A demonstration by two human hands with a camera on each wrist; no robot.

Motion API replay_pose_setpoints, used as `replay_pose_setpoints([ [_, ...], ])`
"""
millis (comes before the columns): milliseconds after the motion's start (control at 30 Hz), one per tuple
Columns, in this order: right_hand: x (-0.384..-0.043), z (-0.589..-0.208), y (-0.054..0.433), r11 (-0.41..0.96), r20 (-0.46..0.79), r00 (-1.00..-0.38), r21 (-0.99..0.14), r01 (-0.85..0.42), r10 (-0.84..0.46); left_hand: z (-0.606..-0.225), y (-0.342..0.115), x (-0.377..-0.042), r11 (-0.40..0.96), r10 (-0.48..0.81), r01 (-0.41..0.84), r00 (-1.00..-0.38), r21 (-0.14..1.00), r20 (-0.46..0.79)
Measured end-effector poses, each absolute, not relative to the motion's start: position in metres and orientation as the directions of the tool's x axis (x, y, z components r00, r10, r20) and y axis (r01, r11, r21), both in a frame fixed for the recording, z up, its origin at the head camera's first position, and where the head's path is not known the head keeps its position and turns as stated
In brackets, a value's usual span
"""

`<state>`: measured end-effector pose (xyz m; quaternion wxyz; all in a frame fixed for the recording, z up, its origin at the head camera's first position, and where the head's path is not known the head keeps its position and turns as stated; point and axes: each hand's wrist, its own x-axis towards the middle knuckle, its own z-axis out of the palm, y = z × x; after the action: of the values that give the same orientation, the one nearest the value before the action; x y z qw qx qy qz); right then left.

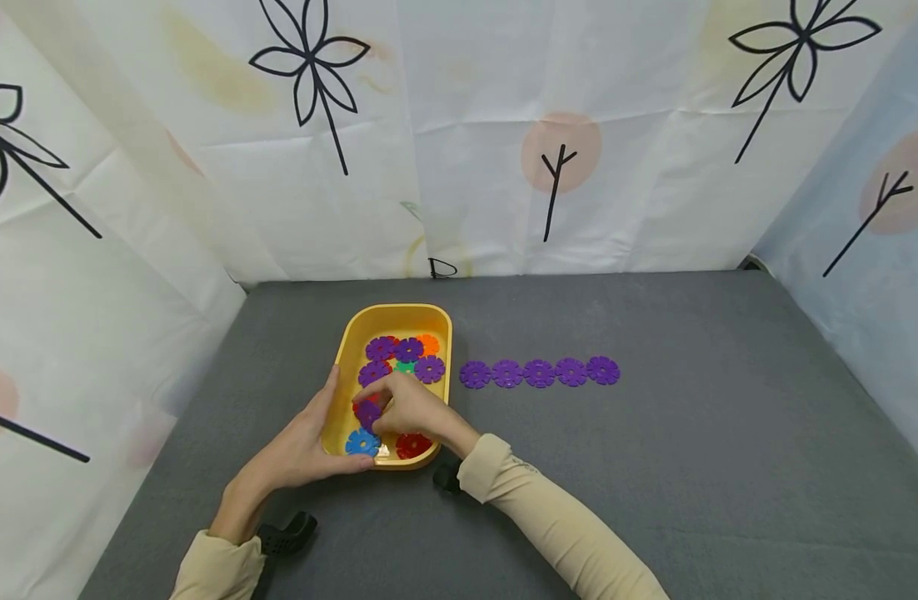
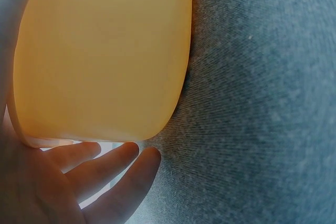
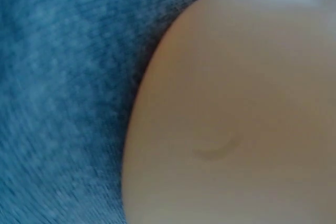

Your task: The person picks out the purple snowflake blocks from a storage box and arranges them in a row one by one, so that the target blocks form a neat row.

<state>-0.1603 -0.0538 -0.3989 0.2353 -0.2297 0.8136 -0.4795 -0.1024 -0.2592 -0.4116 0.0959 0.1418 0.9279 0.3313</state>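
Observation:
A yellow tray [image 1: 446,333] holds loose flower-shaped plastic discs. My left hand [image 1: 297,446] braces its near left corner, fingers stretched along the left wall and thumb by the near rim. The left wrist view shows straight fingers [image 2: 113,179] against the tray's outer wall. Inside the tray, my right hand [image 1: 414,404] pinches a purple disc [image 1: 368,414] between thumb and forefinger. A blue disc [image 1: 362,442] and a red disc [image 1: 412,446] lie near the front of the tray. The right wrist view shows only the tray's outer wall [image 3: 236,103] and cloth.
Right of the tray, a straight row of several purple flower discs [image 1: 539,373] lies edge to edge on the grey cloth table [image 1: 691,467]. More purple discs [image 1: 429,369] and an orange disc [image 1: 429,343] lie at the tray's far end. Printed curtains [image 1: 474,167] stand behind.

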Motion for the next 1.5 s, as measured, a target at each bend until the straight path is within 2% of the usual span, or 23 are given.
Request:
replay_pose_setpoints([
  [267, -0.162, -0.398, -0.053, 0.432, -0.164, -0.785, -0.891, -0.142, -0.597, -0.41, -0.259, -0.103, 0.742, 0.326, 0.195, -0.941, 0.642, -0.091],
  [533, -0.159, -0.395, -0.05, 0.344, -0.083, -0.825, -0.929, -0.139, -0.559, -0.41, -0.259, -0.102, 0.743, 0.325, 0.191, -0.941, 0.642, -0.096],
  [767, -0.159, -0.395, -0.047, 0.183, 0.009, -0.856, -0.976, -0.121, -0.518, -0.41, -0.259, -0.103, 0.746, 0.329, 0.197, -0.94, 0.637, -0.094],
  [933, -0.157, -0.387, -0.039, 0.155, 0.02, -0.871, -0.982, -0.11, -0.491, -0.41, -0.26, -0.104, 0.743, 0.327, 0.193, -0.94, 0.64, -0.096],
  [1200, -0.154, -0.375, -0.01, 0.137, 0.031, -0.874, -0.984, -0.11, -0.485, -0.409, -0.259, -0.103, 0.745, 0.314, 0.178, -0.944, 0.642, -0.102],
  [1500, -0.154, -0.379, 0.042, 0.156, 0.0, -0.894, -0.985, -0.078, -0.448, -0.408, -0.259, -0.102, 0.755, 0.298, 0.161, -0.948, 0.635, -0.115],
])
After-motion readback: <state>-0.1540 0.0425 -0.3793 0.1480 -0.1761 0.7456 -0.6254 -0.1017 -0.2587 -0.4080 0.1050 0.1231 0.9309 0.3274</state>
